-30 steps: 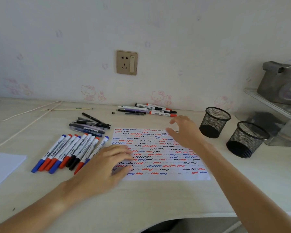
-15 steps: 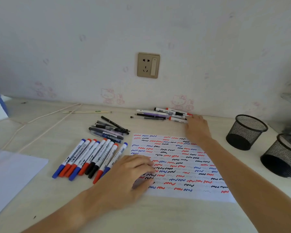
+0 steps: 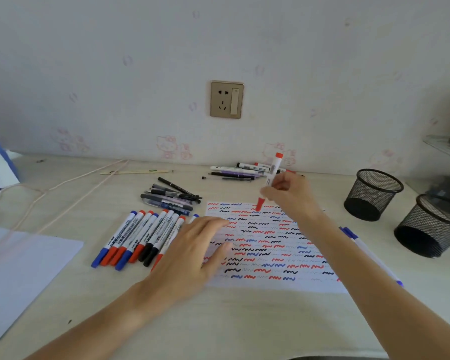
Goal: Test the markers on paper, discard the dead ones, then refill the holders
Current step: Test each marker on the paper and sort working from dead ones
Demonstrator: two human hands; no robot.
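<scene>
My right hand grips a red-capped white marker nearly upright, its capped end just above the far edge of the test paper. The paper is covered with red, blue and black squiggles. My left hand lies flat with straight fingers on the paper's left edge. A row of several red, blue and black markers lies left of the paper. A small pile of markers lies by the wall. Two black mesh holders stand at the right.
A heap of dark pens lies behind the marker row. A blue marker lies right of the paper, under my right forearm. A blank sheet sits at the left, with a pale cord and a wall socket behind.
My right hand reached to the pile by the wall, took a red-capped marker and lifted it back over the paper's far edge. My left hand stayed on the paper.
</scene>
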